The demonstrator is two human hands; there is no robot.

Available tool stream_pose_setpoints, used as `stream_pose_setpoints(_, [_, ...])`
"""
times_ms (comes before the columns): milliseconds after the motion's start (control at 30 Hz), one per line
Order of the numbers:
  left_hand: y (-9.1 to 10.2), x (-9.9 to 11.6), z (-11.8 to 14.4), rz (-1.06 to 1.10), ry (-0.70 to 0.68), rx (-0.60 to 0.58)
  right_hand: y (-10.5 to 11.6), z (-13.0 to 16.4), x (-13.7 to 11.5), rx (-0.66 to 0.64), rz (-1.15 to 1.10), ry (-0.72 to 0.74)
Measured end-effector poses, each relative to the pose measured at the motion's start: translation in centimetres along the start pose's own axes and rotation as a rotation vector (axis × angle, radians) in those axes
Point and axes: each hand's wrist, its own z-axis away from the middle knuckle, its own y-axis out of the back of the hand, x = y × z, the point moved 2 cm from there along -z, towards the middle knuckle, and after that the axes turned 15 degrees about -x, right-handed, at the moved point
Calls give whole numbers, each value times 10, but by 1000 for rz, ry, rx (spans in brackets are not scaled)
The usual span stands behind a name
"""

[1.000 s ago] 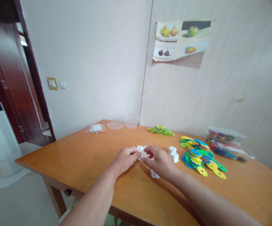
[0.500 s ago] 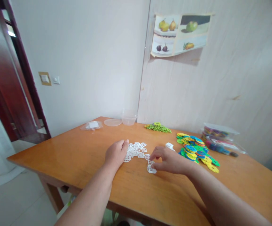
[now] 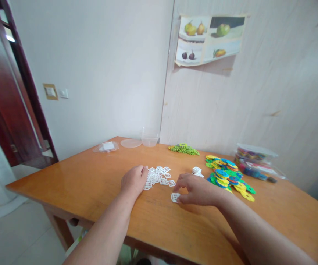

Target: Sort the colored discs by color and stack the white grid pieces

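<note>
The left hand (image 3: 134,179) is resting on the wooden table (image 3: 87,173) with its fingers curled loosely, its knuckles touching the near left edge of a scatter of small white grid pieces (image 3: 159,175); whether it is gripping any of them is hidden by the back of the hand. The right hand (image 3: 196,189) is lying just to the right and a little nearer, its thumb and fingertips pinching a single white piece (image 3: 175,197) that is sitting flat on the tabletop, apart from the scatter. Just beyond the right hand, a small stack of white pieces (image 3: 196,170) is standing, and to the right of that a heap of coloured discs (image 3: 230,176) in yellow, blue and green is spreading over the table. Farther right, a clear box of coloured parts (image 3: 254,160) is sitting near the wall. At the far edge, a green cluster (image 3: 184,149) is lying beside a clear cup (image 3: 150,137), a flat clear lid (image 3: 131,143) and a plastic bag (image 3: 106,147). A fruit poster (image 3: 210,38) is hanging on the wall above.
</note>
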Motion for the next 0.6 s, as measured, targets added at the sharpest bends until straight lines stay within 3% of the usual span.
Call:
stream_pose_setpoints(267, [-3,2,-2,32,-73,-15,-4,-20,24,142,-71,-137])
stream_pose_setpoints(433, [-5,3,-4,127,-192,-25,-9,-38,32,111,-86,-145])
stream_pose_setpoints(600, [-6,4,-2,184,-219,-43,-13,-47,39,59,-91,-136])
